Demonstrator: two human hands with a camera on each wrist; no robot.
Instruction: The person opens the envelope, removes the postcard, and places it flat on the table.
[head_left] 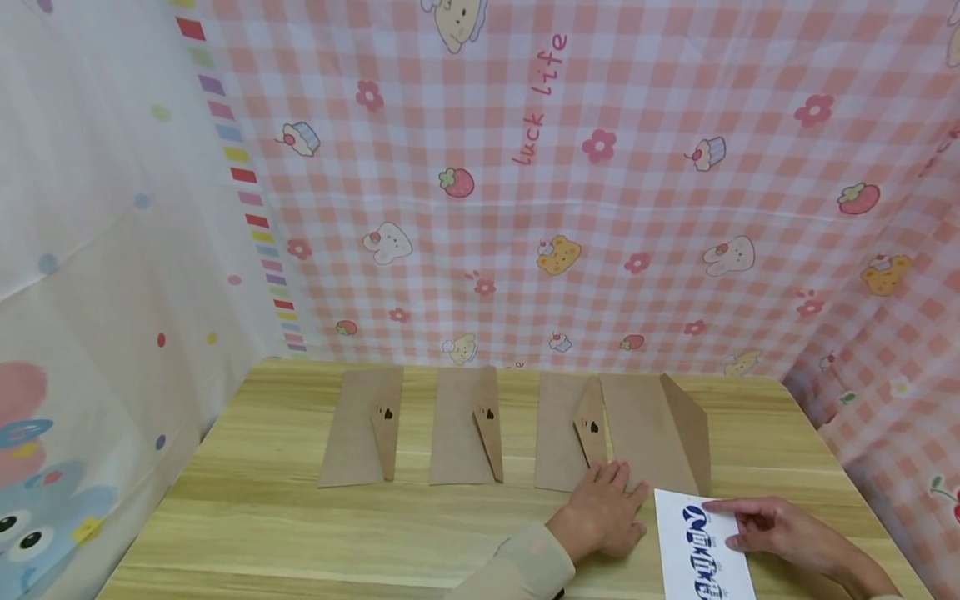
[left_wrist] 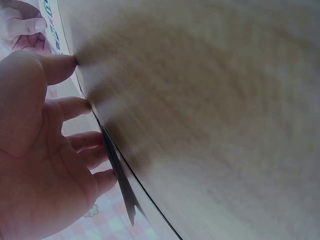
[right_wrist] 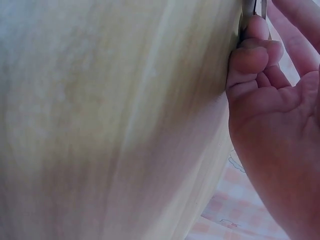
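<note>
My left hand lies palm down with fingers spread, its fingertips at the lower edges of the third envelope and the open envelope. In the left wrist view the left hand presses down near a raised flap edge. With thumb and index finger, my right hand pinches a white card printed with dark blue lettering. The card overlaps the lower corner of the open envelope, whose flap spreads to the right. In the right wrist view the other fingers of the right hand are curled.
Two more brown envelopes, a far-left one and a second one, lie in the row with flaps folded over and dark heart marks. The wooden table ends at a pink checked cloth behind.
</note>
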